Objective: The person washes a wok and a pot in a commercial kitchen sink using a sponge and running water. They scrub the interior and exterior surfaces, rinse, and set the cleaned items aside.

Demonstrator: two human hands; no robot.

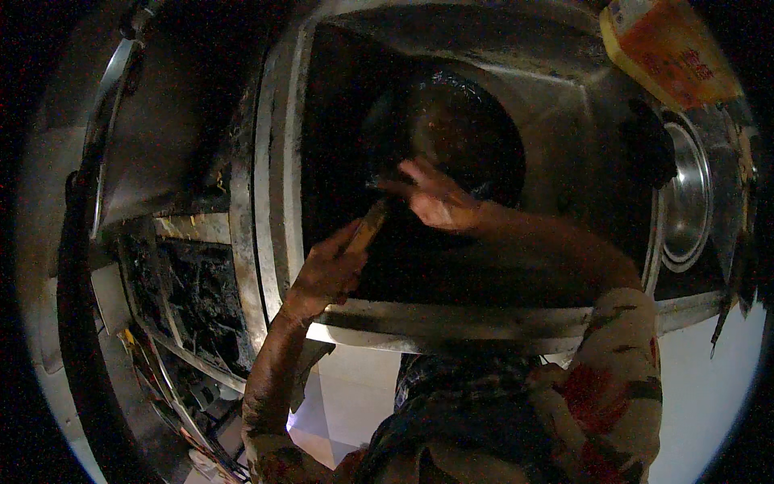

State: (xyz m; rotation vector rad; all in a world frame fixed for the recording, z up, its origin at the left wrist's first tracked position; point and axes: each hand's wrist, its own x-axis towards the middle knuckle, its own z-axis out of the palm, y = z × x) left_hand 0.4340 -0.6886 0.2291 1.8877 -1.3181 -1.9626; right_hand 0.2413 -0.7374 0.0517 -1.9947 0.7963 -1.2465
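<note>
My left hand (329, 266) is closed around a wooden handle (367, 228) over the near left part of a deep, dark metal sink (450, 317). What the handle's far end joins is lost in the dark. Just beyond it, my right hand (438, 202) reaches in from the right with its fingers spread and slightly blurred. Whether it touches anything cannot be told. Behind and beneath the right hand lies a large, dark, round vessel (465, 127) with a wet-looking rim.
At the upper right stands a yellow and orange container (677, 57). A shiny round metal bowl (686, 193) rests beside the sink's right edge. Left of the sink are a grimy metal frame (242, 290) and a long dark hose or pipe (78, 302).
</note>
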